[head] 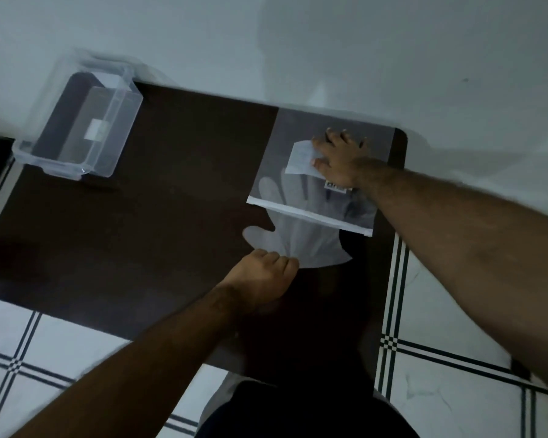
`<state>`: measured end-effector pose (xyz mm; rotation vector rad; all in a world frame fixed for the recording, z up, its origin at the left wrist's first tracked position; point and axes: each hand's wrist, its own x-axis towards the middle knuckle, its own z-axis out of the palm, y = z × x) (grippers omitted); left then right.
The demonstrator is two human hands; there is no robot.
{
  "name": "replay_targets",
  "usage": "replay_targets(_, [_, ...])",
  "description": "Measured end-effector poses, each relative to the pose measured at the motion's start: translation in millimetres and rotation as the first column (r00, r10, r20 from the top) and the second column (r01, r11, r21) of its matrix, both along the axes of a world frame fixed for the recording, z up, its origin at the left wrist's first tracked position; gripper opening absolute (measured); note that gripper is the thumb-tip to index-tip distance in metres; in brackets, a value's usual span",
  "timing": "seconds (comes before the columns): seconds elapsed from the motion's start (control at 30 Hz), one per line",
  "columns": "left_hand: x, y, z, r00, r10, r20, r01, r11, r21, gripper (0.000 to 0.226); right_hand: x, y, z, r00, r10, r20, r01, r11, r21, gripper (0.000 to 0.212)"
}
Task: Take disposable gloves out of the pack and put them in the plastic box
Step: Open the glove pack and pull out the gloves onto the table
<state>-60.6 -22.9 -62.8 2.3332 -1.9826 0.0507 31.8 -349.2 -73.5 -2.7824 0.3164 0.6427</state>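
Observation:
A clear zip pack of gloves (285, 153) lies flat at the far right of the dark table (146, 216). My right hand (337, 159) presses down flat on the pack's far end, fingers spread. A thin translucent disposable glove (301, 240) sticks halfway out of the pack's near opening, its fingers still inside. My left hand (261, 276) is pinched shut on the glove's cuff edge. The clear plastic box (76, 128) stands open and empty at the table's far left corner, well away from both hands.
A white wall runs behind the table. White floor tiles with dark striped lines (440, 349) show on the right and near left. My dark clothing (298, 412) fills the bottom centre.

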Motion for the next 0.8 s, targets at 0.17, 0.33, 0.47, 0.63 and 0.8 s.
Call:
replay_targets(0.17, [-32.4, 36.3, 4.9, 0.99, 0.115, -0.082, -0.117, 0.993, -0.016, 0.016, -4.3, 12.6, 4.9, 0.997, 0.027, 0.07, -0.02, 0.994, -0.103, 0.067])
replay_targets(0.33, [-52.3, 71.8, 2.6, 0.981, 0.15, -0.121, -0.151, 0.989, 0.001, 0.025, -44.0, 66.7, 21.0, 0.978, 0.069, 0.198, -0.038, 0.986, -0.16, 0.056])
replay_targets(0.47, [-57.5, 97.6, -5.3, 0.98, 0.14, -0.143, -0.145, 0.989, -0.027, 0.022, -100.1, 113.4, 28.3, 0.954, 0.068, 0.293, -0.039, 0.994, -0.102, 0.043])
replay_targets(0.63, [-65.1, 126.9, -6.4, 0.979, 0.083, -0.184, -0.087, 0.996, -0.016, 0.02, -162.2, 165.0, 31.4, 0.952, 0.106, 0.286, -0.092, 0.994, -0.062, 0.041])
replay_targets(0.8, [-69.7, 155.5, -6.2, 0.981, 0.041, -0.192, -0.038, 0.999, 0.02, 0.011, -214.6, 225.7, 28.6, 0.942, 0.189, 0.278, -0.201, 0.979, 0.014, 0.04])
